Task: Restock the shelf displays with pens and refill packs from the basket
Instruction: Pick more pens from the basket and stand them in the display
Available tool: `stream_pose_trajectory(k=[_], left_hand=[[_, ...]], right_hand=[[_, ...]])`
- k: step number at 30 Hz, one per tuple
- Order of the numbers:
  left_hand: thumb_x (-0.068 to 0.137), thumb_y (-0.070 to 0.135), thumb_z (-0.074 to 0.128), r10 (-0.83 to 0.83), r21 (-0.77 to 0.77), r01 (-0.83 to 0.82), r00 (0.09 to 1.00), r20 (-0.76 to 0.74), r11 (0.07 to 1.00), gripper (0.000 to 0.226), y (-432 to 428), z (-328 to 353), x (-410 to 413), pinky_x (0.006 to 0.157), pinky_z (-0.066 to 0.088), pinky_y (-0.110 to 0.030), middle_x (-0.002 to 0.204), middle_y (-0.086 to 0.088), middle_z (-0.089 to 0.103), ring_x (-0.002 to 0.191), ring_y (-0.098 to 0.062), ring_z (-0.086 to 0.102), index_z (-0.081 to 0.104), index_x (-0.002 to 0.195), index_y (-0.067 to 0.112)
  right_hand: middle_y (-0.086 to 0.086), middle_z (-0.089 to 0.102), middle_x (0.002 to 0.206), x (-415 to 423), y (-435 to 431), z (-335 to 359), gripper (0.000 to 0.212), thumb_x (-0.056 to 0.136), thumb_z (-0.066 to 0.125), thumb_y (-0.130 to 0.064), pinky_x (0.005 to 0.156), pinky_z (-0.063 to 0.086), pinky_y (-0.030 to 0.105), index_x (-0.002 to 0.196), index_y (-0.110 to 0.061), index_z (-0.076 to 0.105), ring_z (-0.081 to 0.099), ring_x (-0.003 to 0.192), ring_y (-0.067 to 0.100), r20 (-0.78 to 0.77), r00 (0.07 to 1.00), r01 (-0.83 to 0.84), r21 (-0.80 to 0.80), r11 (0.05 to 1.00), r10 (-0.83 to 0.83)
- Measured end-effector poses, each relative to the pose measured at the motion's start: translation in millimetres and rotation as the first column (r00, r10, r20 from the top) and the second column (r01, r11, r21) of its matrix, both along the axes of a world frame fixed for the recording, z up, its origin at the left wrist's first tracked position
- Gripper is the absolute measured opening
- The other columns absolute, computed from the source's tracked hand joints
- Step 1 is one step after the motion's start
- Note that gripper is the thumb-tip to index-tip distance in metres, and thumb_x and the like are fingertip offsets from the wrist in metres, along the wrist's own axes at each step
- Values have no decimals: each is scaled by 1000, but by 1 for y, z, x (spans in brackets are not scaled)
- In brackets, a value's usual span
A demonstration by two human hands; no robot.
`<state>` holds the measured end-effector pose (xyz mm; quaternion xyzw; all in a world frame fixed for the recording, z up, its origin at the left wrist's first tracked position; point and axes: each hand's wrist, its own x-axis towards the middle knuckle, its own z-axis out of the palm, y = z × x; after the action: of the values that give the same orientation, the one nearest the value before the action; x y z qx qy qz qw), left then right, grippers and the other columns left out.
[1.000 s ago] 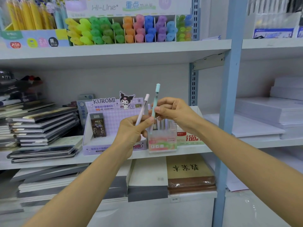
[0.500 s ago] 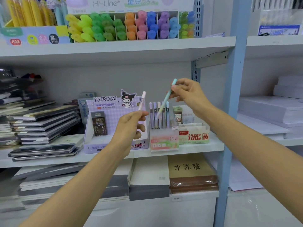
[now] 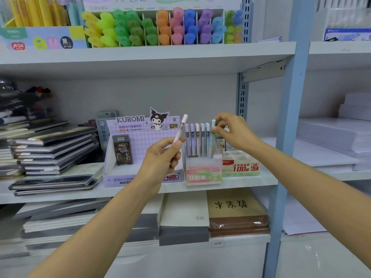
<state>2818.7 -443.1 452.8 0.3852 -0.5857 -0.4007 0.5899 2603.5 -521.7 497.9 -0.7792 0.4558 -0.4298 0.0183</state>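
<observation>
Right hand (image 3: 233, 133) pinches the slim mint-capped plastic pen (image 3: 211, 143), seemingly half-seated below it, where a skewed push could topple neighbouring pastel pens (image 3: 197, 139).

Across the top of the frame, highlighters (image 3: 160, 27) lie in a divided tray, sorted yellow, green, orange, pink, blue and purple. At upper left stand yellow markers (image 3: 36, 11) behind a printed card. At middle left, dark notebooks (image 3: 54, 149) are stacked flat, slightly fanned, with wrapped ones (image 3: 52, 183) just below them. A blue post (image 3: 289, 137) runs top to bottom right of centre, with a slotted rail (image 3: 242, 97) just left of it and a grey bracket (image 3: 263, 72) between them. White paper reams (image 3: 331, 137) are piled at middle right. At lower centre, a brown pad (image 3: 236, 211) with black characters lies just beside a white-and-grey pad (image 3: 184, 213). More flat stacks (image 3: 60, 221) fill the lower left.
</observation>
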Motion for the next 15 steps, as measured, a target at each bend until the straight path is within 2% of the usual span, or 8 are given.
stream_pose_trajectory(k=[3, 5, 7, 10, 15], left_hand=[[96, 21, 58, 12, 22, -12, 1000, -12, 1000, 17, -1, 0, 0, 42, 35, -15, 69, 2, 49, 51, -9, 39, 72, 107, 20], [96, 15, 58, 7, 33, -6, 1000, -28, 999, 18, -1, -1, -1, 43, 36, -15, 74, 0, 50, 53, -10, 39, 72, 108, 19], [96, 14, 58, -10, 35, 12, 999, -42, 999, 19, 0, -1, -1, 44, 36, -15, 77, -1, 48, 55, -10, 39, 72, 108, 17], [96, 15, 57, -22, 39, 23, 999, -40, 999, 20, 1, -1, 1, 45, 35, -16, 74, -1, 44, 56, -10, 38, 72, 110, 16], [95, 15, 59, -26, 44, 27, 999, -25, 999, 20, 3, 0, 0, 45, 35, -16, 68, 2, 45, 56, -10, 38, 72, 110, 15]], right_hand=[[-1, 72, 89, 2, -2, -3, 14, 95, 59, -22, 67, 38, 14, 107, -16, 57, 62, 86, 13, 22, 1000, 3, 12, 1000, -3], [0, 72, 84, 4, -5, -5, 19, 94, 59, -21, 71, 47, 22, 112, -21, 52, 65, 84, 19, 62, 998, -26, 24, 999, 25], [-1, 70, 82, 6, -9, -6, 19, 93, 62, -21, 79, 50, 34, 108, -25, 52, 63, 87, 18, 66, 998, -21, 11, 1000, 21], [-8, 64, 91, 9, -15, -10, 17, 89, 67, -25, 80, 39, 30, 103, -27, 59, 48, 98, 8, 43, 997, 69, -28, 997, -68], [-1, 57, 102, 8, -14, -4, 23, 88, 68, -27, 84, 34, 28, 111, -22, 68, 38, 108, 14, -38, 983, 180, 1, 984, -180]])
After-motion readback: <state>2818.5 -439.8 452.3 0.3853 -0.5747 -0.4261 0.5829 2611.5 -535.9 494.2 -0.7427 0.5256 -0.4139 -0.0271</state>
